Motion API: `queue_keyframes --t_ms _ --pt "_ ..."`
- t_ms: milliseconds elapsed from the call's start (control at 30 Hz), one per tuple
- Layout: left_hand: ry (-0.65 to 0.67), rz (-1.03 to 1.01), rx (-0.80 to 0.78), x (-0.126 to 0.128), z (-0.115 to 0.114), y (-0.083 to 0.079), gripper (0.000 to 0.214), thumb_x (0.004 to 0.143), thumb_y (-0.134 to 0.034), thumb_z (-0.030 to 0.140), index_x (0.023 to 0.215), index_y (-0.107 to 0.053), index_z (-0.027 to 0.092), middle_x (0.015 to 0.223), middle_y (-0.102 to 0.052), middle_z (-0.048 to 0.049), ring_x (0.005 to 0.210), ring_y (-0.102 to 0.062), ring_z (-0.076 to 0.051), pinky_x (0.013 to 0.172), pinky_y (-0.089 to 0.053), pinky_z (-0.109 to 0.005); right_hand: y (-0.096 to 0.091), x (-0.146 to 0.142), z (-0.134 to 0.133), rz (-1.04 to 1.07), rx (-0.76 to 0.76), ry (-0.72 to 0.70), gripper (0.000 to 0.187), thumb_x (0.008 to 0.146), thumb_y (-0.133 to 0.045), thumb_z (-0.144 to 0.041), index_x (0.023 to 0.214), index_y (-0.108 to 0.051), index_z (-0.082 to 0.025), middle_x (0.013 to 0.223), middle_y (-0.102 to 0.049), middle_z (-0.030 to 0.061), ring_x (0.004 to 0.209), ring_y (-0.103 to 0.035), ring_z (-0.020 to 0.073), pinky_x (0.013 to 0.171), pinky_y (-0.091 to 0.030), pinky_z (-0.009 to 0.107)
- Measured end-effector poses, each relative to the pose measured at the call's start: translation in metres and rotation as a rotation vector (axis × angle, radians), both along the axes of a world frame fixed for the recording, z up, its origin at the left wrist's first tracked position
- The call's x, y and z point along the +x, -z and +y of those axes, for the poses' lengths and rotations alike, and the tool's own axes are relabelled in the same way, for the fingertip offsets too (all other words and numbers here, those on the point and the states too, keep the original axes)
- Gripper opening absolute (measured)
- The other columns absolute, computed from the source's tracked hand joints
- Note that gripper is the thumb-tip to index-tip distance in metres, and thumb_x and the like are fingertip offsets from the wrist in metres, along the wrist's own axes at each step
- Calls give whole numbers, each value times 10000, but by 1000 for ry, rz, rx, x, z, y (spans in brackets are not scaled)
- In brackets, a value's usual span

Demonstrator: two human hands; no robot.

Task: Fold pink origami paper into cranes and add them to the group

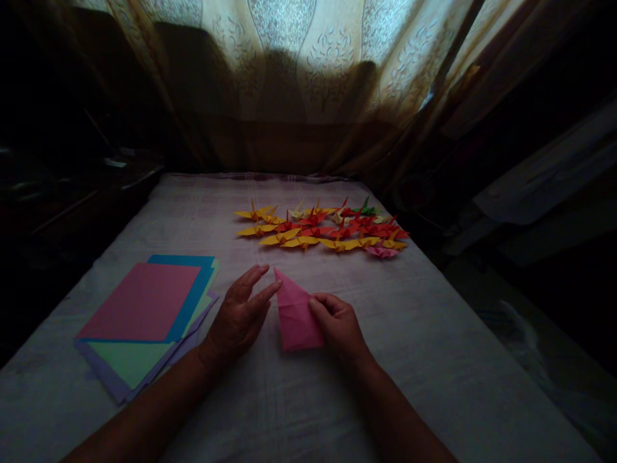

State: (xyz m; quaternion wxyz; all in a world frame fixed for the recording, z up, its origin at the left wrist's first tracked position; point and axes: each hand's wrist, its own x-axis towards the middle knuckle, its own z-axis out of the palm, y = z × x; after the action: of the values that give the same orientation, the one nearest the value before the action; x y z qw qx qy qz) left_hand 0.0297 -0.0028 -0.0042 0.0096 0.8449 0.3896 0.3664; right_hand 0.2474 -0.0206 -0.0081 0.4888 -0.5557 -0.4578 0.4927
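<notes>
A folded pink sheet of origami paper (299,316) with creases across it is held over the table, its pointed corner upward and to the left. My right hand (340,325) pinches its right edge between thumb and fingers. Beside its left edge is my left hand (243,308), fingers apart and stretched out, the thumb close to the upper point; whether it touches the paper I cannot tell. A stack of square coloured paper lies left of my left hand, with a pink sheet (142,302) on top of blue, pale green and purple ones.
Several folded paper cranes (313,231) in yellow, red, green, cream and pink stand in rows toward the far right of the table. A pale checked cloth (193,206) covers the table. Patterned curtains (328,71) hang behind it.
</notes>
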Motion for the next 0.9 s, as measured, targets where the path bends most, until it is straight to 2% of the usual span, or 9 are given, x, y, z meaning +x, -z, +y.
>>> queue_keyframes --t_ms 100,200,367,467,533,633,733,800,900 --pt "75 145 22 -1 1 6 489 924 -400 77 1321 -562 314 1485 -463 -74 1428 -324 -267 1116 -335 -521 4 1 2 -57 27 -11 287 732 -642 -453 757 -711 -176 667 -679 4 597 -589 146 559 -463 235" --pt "134 299 -34 1 -1 7 470 919 -406 110 1319 -578 286 1423 -545 -66 1416 -348 -271 1144 -263 -558 7 2 3 -195 92 -15 269 775 -603 -432 773 -716 -189 685 -697 5 626 -615 159 585 -477 246" --pt "160 348 -125 8 -9 6 425 943 -498 328 1356 -541 239 1401 -563 -96 1368 -418 -298 1155 -207 -574 9 1 5 -329 154 7 273 821 -552 -420 823 -717 -202 756 -733 19 683 -667 179 642 -516 267" --pt "182 388 -187 12 -12 10 547 925 -533 484 1404 -484 223 1416 -546 -112 1357 -430 -308 1151 -202 -573 10 4 6 -431 164 11 283 844 -533 -396 936 -722 -207 792 -745 32 709 -688 189 665 -533 282" --pt "193 419 -214 14 -12 13 634 903 -535 572 1422 -462 216 1427 -534 -121 1345 -442 -322 1143 -203 -584 11 9 6 -508 198 2 307 864 -500 -346 1035 -714 -207 888 -756 51 797 -704 201 736 -547 307" --pt "200 447 -225 14 -12 17 699 876 -529 640 1424 -462 213 1441 -516 -133 1337 -446 -340 1139 -187 -600 13 21 8 -561 315 -78 335 854 -445 -212 1050 -716 -209 1004 -743 60 915 -696 195 826 -549 323" --pt "196 451 -215 13 -11 18 701 874 -532 643 1425 -462 216 1452 -503 -135 1348 -433 -337 1148 -166 -593 13 33 9 -635 466 -228 374 834 -440 -112 1060 -717 -220 1001 -724 56 930 -673 173 842 -546 309" --pt "197 457 -214 13 -11 18 692 876 -537 634 1422 -465 214 1456 -499 -133 1354 -427 -335 1150 -166 -590 12 38 10 -765 561 -294 371 839 -479 -91 1098 -711 -222 1025 -709 74 953 -653 182 857 -537 325" --pt "193 467 -216 13 -10 15 665 878 -560 599 1408 -475 207 1459 -495 -133 1356 -424 -338 1146 -176 -598 9 40 11 -1001 646 -316 315 840 -576 -109 1092 -721 -229 1113 -681 113 1012 -627 217 870 -527 366"
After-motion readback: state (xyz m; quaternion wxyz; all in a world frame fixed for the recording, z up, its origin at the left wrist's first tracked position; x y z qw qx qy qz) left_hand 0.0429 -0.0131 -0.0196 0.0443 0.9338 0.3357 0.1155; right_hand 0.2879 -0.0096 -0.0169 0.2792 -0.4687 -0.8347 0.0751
